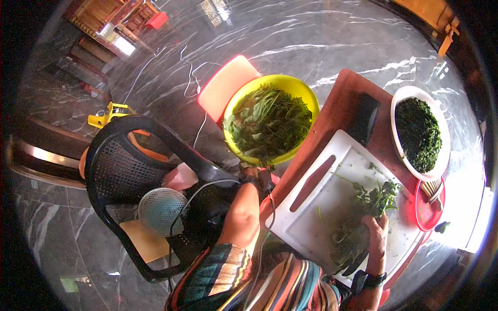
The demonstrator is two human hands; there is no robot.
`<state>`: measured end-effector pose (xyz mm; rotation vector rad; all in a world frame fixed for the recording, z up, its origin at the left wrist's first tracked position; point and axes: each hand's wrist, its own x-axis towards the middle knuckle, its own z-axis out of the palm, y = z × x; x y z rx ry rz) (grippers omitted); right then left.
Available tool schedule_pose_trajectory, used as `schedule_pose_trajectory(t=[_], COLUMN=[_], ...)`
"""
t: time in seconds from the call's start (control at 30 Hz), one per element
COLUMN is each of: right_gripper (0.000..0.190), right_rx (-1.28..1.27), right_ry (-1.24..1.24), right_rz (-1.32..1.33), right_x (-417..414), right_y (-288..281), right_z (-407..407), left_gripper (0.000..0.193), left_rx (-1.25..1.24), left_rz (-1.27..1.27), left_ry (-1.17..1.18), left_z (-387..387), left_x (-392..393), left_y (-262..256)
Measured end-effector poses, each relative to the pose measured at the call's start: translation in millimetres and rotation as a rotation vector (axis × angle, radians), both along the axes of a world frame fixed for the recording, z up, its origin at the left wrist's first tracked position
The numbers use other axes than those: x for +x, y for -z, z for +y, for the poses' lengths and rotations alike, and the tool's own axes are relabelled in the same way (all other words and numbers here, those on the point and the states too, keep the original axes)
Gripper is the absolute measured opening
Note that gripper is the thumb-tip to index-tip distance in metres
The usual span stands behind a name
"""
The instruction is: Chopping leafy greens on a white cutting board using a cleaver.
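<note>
My right hand (376, 230) is closed around a bunch of leafy greens (379, 198) over a white cutting board (307, 237). More greens (344, 245) lie in a dark, blurred heap beside that hand, with a dark narrow shape I cannot identify. My left hand (252, 172) is at the near rim of a yellow basin (311, 97) full of leafy stems (268, 116). Some leaves hang over the rim by its fingers, which are mostly hidden, so its grip is unclear. Finely chopped greens (418, 134) fill a white bowl (444, 147) beyond the board.
The board rests on a reddish-brown table (334, 97) with a dark flat object (363, 118). A red dish (426, 217) holds a comb-like item. Left stand a black mesh-backed chair (116, 171) and a pink stool (229, 85). Cables (192, 77) cross the floor and hang near my left arm.
</note>
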<state>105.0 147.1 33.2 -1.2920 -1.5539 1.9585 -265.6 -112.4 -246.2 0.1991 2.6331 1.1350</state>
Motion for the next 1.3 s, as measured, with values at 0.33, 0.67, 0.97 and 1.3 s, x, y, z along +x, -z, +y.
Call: schedule_pose_trajectory(t=[0.33,0.67,0.97,1.3], right_gripper=[0.027,0.032,0.029,0.028], right_rx=[0.033,0.065,0.083,0.211], right_ry=[-0.037,-0.082,-0.071,-0.12], right_rz=[0.034,0.088,0.219,0.088], right_x=[-10.0,4.7,-5.6,-6.1], right_y=[-10.7,15.1,4.5,19.2], right_z=[-3.7,6.5,-0.7,0.4], left_gripper=[0.031,0.016,0.014,0.016], left_rx=[0.347,0.441,0.694,0.752], left_rz=[0.068,-0.635,-0.494,0.122], left_ry=[0.032,-0.438,0.18,0.239], left_z=[-20.8,55.6,15.9,70.1], left_x=[-14.2,49.6,67.1,45.9], left_y=[39.7,-176.4,-207.9,-369.3])
